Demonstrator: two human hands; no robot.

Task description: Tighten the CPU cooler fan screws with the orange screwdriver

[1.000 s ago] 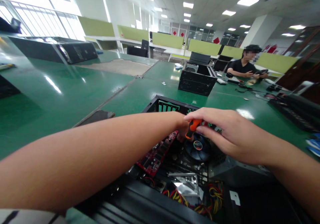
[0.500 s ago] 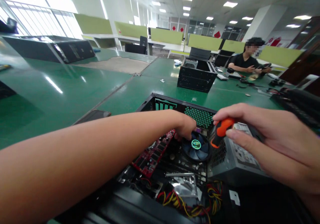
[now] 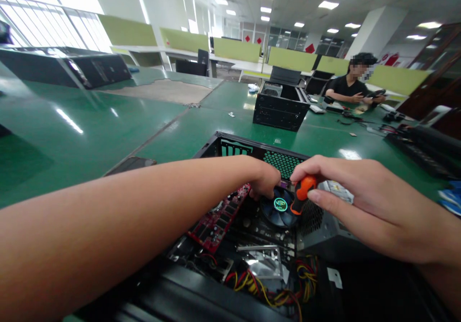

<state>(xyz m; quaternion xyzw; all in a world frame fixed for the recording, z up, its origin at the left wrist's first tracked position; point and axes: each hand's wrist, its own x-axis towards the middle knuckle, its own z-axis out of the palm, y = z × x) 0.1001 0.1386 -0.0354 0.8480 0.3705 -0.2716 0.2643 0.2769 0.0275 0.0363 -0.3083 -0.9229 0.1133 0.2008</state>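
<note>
An open black computer case (image 3: pixel 230 145) lies on the green table in front of me. Inside are a red circuit card (image 3: pixel 216 219), a round black fan (image 3: pixel 279 207) with a glowing green centre, and coloured wires (image 3: pixel 266 283). My right hand (image 3: pixel 360 202) is closed round an orange-handled screwdriver (image 3: pixel 300 192), held upright just right of the fan. My left hand (image 3: pixel 264 180) reaches down inside the case at the fan's far-left edge; its fingers are curled and mostly hidden.
A second open black case (image 3: pixel 281 111) stands farther back on the green table (image 3: pixel 90 125). Another person sits at the far right. More black equipment lies at the back left (image 3: pixel 72 70) and at the right edge (image 3: pixel 425 147). Small parts are scattered near the far case.
My right hand swung right with the screwdriver, then came back left toward the fan. My left hand has stayed at the fan's edge.
</note>
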